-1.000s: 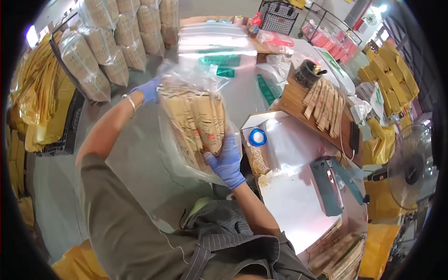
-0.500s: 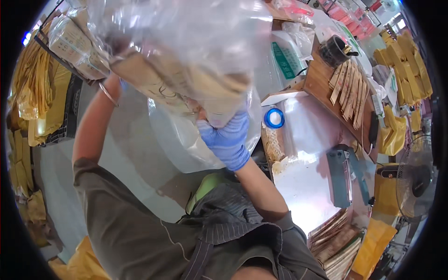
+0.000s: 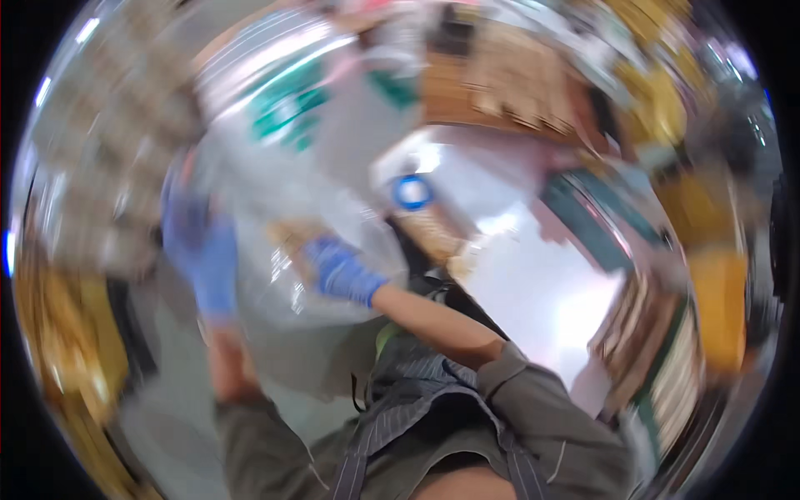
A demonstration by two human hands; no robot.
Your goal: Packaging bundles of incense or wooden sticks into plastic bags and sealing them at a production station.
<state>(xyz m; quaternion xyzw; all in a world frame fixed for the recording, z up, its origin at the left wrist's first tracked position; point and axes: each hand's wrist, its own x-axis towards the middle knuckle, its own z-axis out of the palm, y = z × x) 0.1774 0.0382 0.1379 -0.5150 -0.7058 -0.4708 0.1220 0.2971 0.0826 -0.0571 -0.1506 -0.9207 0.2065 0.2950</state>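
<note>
My left hand, in a blue knit glove, is raised at the left. Its blurred fingers look stretched out and apart, with nothing visible in them. Beside it are tan packs, smeared by motion. My right hand, gloved alike, is at the middle, over a large clear plastic bag. A blurred tan shape is at its fingertips; the hand looks closed, but what it holds cannot be made out. Behind it, a clear plastic bag with green print spreads over the worktop.
To the right is a white worktop with a blue tape roll and a grey-green long tool. Wooden strips lie on a brown board. Yellow packages sit at the left edge.
The view has swung left and is blurred. The large bag with tan packs no longer hangs raised before me. My left hand now shows at the left; my right hand is lower and further left.
</note>
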